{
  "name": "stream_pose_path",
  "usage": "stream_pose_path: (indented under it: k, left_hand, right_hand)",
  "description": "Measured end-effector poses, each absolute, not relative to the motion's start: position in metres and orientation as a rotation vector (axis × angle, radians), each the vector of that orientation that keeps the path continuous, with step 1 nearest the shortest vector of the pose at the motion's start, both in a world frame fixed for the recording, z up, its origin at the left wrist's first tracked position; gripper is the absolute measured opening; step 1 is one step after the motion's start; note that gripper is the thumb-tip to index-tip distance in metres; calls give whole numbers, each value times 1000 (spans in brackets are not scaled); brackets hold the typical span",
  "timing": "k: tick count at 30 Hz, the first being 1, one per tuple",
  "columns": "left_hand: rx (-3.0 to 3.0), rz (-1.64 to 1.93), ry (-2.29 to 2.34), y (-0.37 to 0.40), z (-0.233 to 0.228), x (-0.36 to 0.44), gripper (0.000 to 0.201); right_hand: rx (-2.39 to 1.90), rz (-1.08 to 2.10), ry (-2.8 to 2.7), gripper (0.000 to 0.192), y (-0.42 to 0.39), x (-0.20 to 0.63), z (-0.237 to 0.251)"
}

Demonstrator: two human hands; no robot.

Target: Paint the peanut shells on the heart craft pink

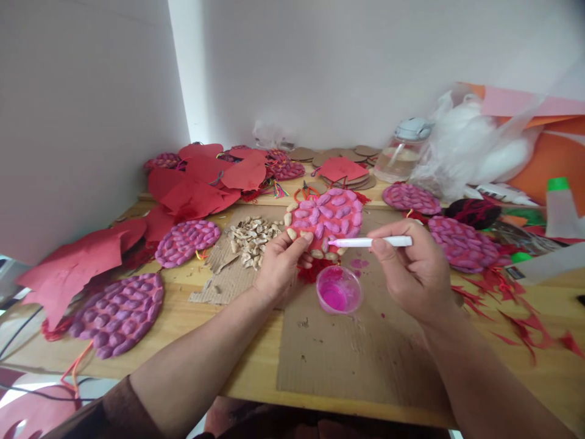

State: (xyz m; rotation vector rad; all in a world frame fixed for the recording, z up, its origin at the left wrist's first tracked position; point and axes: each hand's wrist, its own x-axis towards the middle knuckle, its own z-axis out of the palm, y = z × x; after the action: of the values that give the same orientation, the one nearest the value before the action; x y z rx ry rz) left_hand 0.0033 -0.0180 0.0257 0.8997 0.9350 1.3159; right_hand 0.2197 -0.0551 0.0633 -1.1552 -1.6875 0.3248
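Note:
My left hand [284,263] pinches the lower left edge of a round red ornament [346,207] covered with peanut shells. Most of its shells are painted pink-purple; several along the left and lower rim are bare tan. In my right hand [414,268] is a slim white paintbrush [379,242], held like a pen. Its pink tip meets or nearly meets a shell near the ornament's lower edge. Below stands a small clear cup [339,292] of bright magenta paint, with a red tassel [315,271] hanging just behind it.
A cardboard sheet [356,360] covers the table's middle. Broken peanut shells [253,239] are heaped at left. Painted ornaments [121,314] and red paper shapes [196,183] lie around. A lidded jar [398,152], plastic bag [484,143] and green-capped bottle [563,210] stand at right.

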Motion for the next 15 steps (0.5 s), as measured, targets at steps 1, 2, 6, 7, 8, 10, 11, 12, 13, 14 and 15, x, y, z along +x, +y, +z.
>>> stream_pose_path:
  k: [1, 2, 6, 7, 8, 10, 11, 12, 13, 14, 15]
  left_hand:
    - [902, 1317, 932, -18, 26, 3, 36]
    - [904, 1319, 931, -18, 26, 3, 35]
    - [907, 1301, 939, -19, 28, 4, 34]
    - [909, 1295, 940, -19, 28, 4, 34]
    - [912, 1295, 939, -20, 29, 4, 35]
    - [919, 1301, 936, -20, 29, 4, 37]
    - [919, 1306, 933, -20, 30, 4, 37]
    - [917, 1307, 930, -20, 29, 4, 38]
    - [915, 1305, 927, -20, 29, 4, 37]
    - [911, 1302, 923, -20, 28, 4, 37]
    - [906, 1299, 919, -20, 28, 4, 37]
  right_hand:
    - [-1154, 339, -1699, 18, -55, 219, 63]
    - [-1153, 339, -1707, 18, -56, 219, 63]
    - [-1149, 238, -1678, 14, -56, 217, 64]
    - [-1146, 233, -1680, 14, -56, 217, 65]
    - [-1143, 240, -1695, 13, -56, 216, 66]
    - [-1143, 247, -1737, 13, -56, 215, 67]
    - [-1147, 228, -1749, 13, -57, 215, 68]
    - [-1152, 191, -1751, 12, -57, 215, 68]
    - [-1157, 146, -1743, 12, -57, 215, 69]
    - [-1160, 110, -1729, 11, -58, 215, 69]
    - [-1157, 94, -1716, 11, -58, 215, 68]
